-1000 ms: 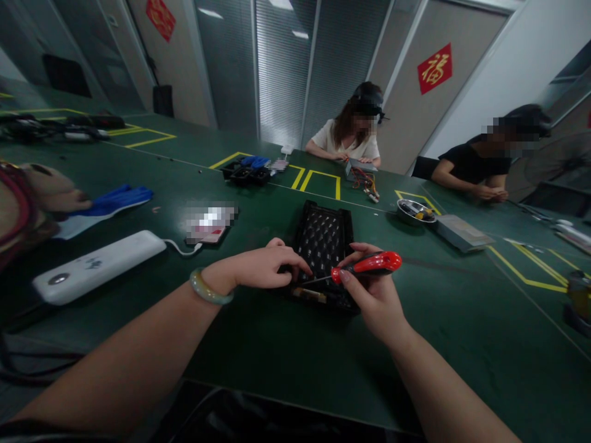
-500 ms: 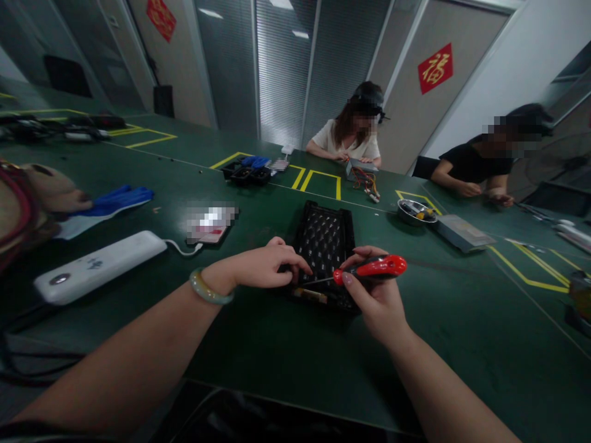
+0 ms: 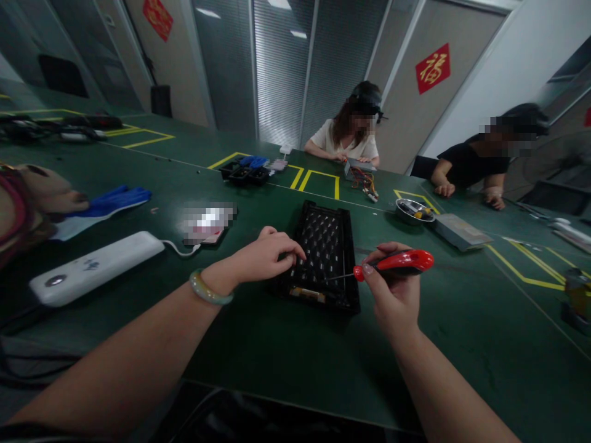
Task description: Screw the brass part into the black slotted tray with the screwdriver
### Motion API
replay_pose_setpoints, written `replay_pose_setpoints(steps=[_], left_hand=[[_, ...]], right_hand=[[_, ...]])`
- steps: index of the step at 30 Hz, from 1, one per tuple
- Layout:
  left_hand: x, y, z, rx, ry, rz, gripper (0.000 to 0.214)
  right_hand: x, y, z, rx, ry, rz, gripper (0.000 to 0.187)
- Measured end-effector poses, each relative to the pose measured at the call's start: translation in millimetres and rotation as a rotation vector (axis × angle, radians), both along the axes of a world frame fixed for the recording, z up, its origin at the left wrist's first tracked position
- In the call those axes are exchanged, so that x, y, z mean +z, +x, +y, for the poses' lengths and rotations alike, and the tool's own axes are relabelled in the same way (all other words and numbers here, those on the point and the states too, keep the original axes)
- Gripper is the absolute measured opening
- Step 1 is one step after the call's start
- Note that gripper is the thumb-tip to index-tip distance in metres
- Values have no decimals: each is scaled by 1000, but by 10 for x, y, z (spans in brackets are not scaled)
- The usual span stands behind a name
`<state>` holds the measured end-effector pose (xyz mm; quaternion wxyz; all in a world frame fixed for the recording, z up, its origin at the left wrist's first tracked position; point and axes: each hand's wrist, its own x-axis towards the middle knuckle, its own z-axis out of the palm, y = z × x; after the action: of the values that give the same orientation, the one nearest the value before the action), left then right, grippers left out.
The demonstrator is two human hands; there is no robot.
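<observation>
A black rectangular casing with a raised pattern of small pale marks lies flat on the green table before me. Near its close end sits a yellowish strip. Over the left edge of this casing is my left hand, its thumb and index finger curled close together; anything between them is too small to make out. My right hand grips a screwdriver by its red and black handle, just right of the casing. The thin shaft points left over the casing's lower part.
A white power strip is cabled to a phone on the left, near a blue glove. Black trays stand farther back. A metal bowl and a grey box lie right. Two people sit opposite.
My right hand has drawn the screwdriver to the right, away from my left fingers. My left hand has shifted slightly left and up. The co-worker at right has moved both hands.
</observation>
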<state>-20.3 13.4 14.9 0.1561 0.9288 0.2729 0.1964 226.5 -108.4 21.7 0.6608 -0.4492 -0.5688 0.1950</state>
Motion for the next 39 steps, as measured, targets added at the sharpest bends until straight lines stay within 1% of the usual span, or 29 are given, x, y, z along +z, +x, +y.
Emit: replay_pose_setpoints(steps=[5, 9, 12, 16, 19, 23, 27, 33, 39], left_hand=[[-3, 27, -27, 12, 43, 3, 22], [-8, 42, -39, 9, 57, 12, 21], [-26, 44, -27, 52, 72, 8, 22], [-64, 38, 3, 125, 99, 13, 23], [-85, 37, 16, 135, 104, 20, 23], [-107, 38, 27, 112, 107, 14, 24], [-135, 48, 35, 67, 83, 45, 26], [-98, 89, -23, -5, 38, 78, 24], [-50, 122, -113, -88, 27, 43, 21]], right_hand=[[-32, -2, 8, -10, -12, -62, 34], [-35, -4, 17, -18, -13, -49, 35], [-40, -13, 40, -43, -6, -37, 33], [-101, -41, 98, -18, -59, -43, 32], [-155, -66, 138, 5, -109, -76, 32], [-169, -81, 145, 17, -143, -103, 30], [-134, -67, 118, 19, -120, 2, 33], [-30, -16, 76, -49, -51, 105, 31], [43, 53, 111, -151, -104, 197, 33]])
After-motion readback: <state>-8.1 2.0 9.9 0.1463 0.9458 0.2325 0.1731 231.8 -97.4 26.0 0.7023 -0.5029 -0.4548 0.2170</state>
